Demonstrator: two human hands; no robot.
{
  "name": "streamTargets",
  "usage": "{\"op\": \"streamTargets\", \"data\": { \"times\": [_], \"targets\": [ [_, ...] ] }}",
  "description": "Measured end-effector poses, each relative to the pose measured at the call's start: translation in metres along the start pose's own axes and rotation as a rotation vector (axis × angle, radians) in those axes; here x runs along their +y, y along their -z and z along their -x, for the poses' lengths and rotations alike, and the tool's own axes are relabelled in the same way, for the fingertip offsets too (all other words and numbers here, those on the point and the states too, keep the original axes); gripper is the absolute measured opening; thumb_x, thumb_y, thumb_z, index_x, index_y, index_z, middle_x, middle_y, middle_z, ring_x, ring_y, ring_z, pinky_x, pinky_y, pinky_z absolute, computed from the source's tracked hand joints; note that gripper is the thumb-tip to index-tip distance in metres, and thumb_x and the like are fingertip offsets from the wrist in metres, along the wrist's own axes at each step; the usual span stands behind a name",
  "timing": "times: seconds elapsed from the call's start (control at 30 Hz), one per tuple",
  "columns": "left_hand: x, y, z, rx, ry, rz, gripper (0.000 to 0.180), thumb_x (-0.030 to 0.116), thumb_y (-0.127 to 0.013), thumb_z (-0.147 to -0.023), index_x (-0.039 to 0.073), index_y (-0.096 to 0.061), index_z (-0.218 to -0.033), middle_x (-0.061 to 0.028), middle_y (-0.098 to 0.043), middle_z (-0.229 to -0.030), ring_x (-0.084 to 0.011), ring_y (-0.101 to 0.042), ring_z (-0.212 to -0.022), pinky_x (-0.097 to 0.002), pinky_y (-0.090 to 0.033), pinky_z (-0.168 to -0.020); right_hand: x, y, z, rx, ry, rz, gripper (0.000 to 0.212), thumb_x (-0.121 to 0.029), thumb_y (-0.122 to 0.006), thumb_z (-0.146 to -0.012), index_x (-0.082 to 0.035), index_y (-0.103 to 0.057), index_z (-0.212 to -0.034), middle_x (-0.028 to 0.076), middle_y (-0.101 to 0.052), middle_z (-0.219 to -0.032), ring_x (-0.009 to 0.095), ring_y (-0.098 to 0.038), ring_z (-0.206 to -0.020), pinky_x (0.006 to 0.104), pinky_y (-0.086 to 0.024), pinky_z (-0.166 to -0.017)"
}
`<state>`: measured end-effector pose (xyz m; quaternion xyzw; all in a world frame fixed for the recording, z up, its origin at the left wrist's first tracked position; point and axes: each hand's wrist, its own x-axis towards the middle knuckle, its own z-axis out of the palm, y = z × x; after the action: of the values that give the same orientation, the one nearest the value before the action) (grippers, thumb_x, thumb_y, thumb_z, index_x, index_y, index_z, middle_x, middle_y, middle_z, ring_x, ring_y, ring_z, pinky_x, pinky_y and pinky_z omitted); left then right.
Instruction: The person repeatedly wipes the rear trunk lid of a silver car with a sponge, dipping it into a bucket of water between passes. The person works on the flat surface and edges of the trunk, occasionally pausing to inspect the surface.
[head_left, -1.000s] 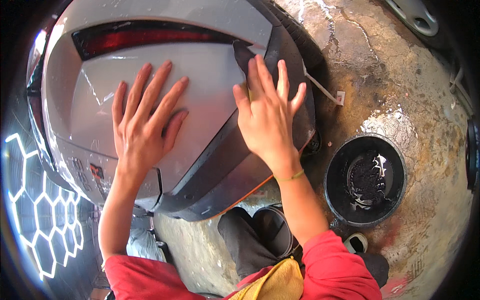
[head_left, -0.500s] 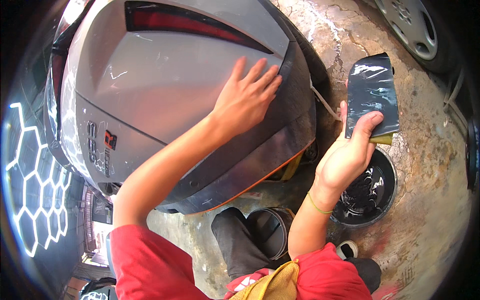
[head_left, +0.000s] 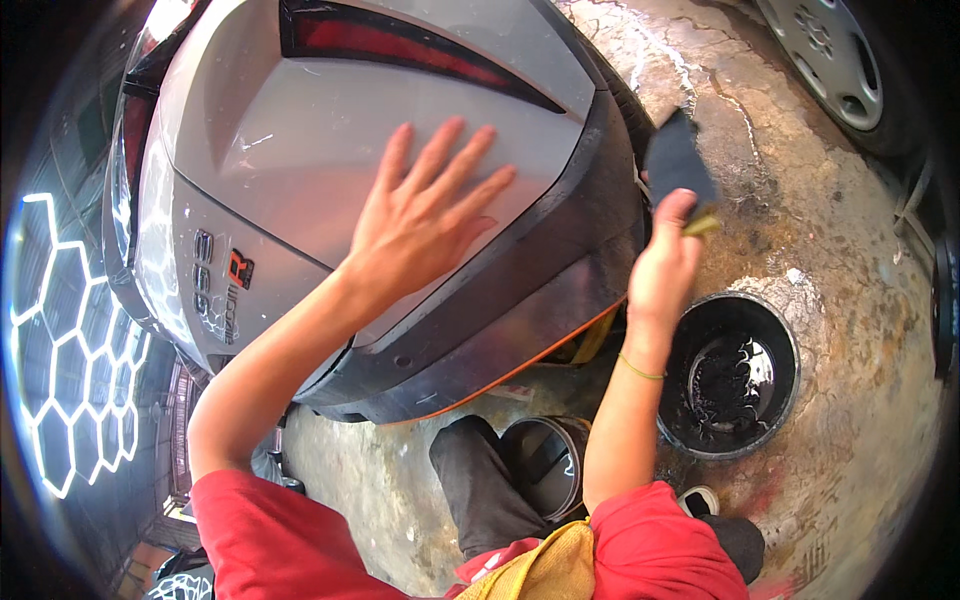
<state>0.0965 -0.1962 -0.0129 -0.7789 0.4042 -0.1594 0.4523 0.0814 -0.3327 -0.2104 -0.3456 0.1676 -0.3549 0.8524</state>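
My left hand (head_left: 428, 215) lies with spread fingers on or just over the dull silver rear panel (head_left: 300, 165) of a car, below the red tail light (head_left: 400, 48); whether the palm presses on it I cannot tell. To the right of the car's dark bumper (head_left: 520, 250), my right hand (head_left: 660, 275) grips a dark sheet of sandpaper (head_left: 682, 165), thumb on top. A yellowish-green edge (head_left: 704, 222) shows under the sheet by the thumb. The sheet is held off the car, tilted, and slightly blurred.
A black basin (head_left: 790, 380) with dark liquid stands on the wet, cracked concrete floor (head_left: 850, 300) at right. A black bucket (head_left: 545, 465) sits beside my knee (head_left: 465, 470). Another car's wheel (head_left: 835, 60) is at the upper right. An orange strip (head_left: 520, 360) edges the bumper's bottom.
My left hand has slid leftward across the panel, away from the bumper edge. My right hand has shifted left toward the car, turning the sandpaper more edge-on. The view has shifted slightly.
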Motion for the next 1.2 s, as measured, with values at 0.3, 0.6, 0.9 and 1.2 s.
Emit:
{"op": "streamTargets", "data": {
  "times": [0.3,0.6,0.9,1.2],
  "targets": [
    [-0.03,-0.003,-0.015,0.13,-0.024,-0.036,0.057,0.042,-0.068,-0.092,0.031,-0.056,-0.146,-0.0047,-0.047,-0.157,-0.0302,-0.043,-0.145,-0.0544,-0.032,-0.118,0.013,-0.049,0.025,-0.364,0.338,0.62,0.053,-0.034,-0.05,-0.105,0.002,-0.052,-0.144,0.017,-0.046,-0.154,0.042,-0.033,-0.147,0.0629,-0.023,-0.116],
    [-0.036,0.012,-0.001,0.121,0.04,-0.106,0.054,0.038,-0.071,-0.091,0.03,-0.06,-0.143,-0.0033,-0.049,-0.156,-0.0287,-0.044,-0.145,-0.0519,-0.032,-0.118,0.01,-0.059,0.057,-0.41,0.254,0.692,0.065,-0.045,-0.039,-0.107,0.003,-0.044,-0.152,0.013,-0.031,-0.166,0.044,-0.012,-0.155,0.0736,-0.001,-0.115],
    [-0.034,0.007,0.0,0.136,0.064,-0.098,0.051,0.036,-0.071,-0.091,0.03,-0.062,-0.141,-0.0023,-0.051,-0.155,-0.0282,-0.045,-0.144,-0.0515,-0.032,-0.119,0.006,-0.056,0.083,-0.466,0.241,0.715,0.066,-0.046,-0.033,-0.109,0.003,-0.04,-0.153,0.015,-0.035,-0.163,0.044,-0.013,-0.155,0.0738,-0.004,-0.115],
    [-0.022,-0.003,-0.006,0.117,0.042,-0.119,0.05,0.031,-0.065,-0.096,0.031,-0.056,-0.146,-0.0028,-0.048,-0.157,-0.0285,-0.04,-0.147,-0.0529,-0.029,-0.121,0.001,-0.016,-0.033,0.077,0.07,-0.021,0.06,-0.051,-0.043,-0.109,0.007,-0.058,-0.1,0.017,-0.068,-0.104,0.026,-0.06,-0.097,0.0397,-0.045,-0.093]
  ]
}}
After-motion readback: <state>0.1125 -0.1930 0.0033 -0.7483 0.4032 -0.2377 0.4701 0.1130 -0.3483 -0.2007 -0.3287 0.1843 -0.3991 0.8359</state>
